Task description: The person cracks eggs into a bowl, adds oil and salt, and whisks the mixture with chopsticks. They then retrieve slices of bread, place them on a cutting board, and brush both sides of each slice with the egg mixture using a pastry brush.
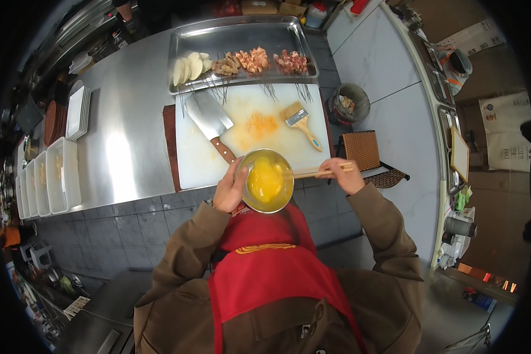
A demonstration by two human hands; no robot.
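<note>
My left hand (pixel 231 186) grips the left side of a round metal bowl (pixel 289 194), which is tilted so its inside faces me. Yellow beaten egg (pixel 265 179) lies in it. With my right hand (pixel 343 173) I hold wooden chopsticks (pixel 309 174), their tips reaching into the bowl. Just beyond, a white cutting board (pixel 248 97) carries a cleaver (pixel 210 117) with a wooden handle and a flat brush (pixel 302 121) with a wooden handle. Orange stains mark the board's middle. The bowl overlaps the board's near edge, and the cleaver's handle end is partly hidden behind it.
Behind the board, a metal tray (pixel 203 37) holds white slices (pixel 190 68) and skewered meat pieces (pixel 253 59), the skewers overhanging the board. Plates (pixel 78 113) and plastic bins (pixel 64 177) stand left. Right are a bucket (pixel 348 104) and a woven chair (pixel 361 150). A person (pixel 453 71) is far right.
</note>
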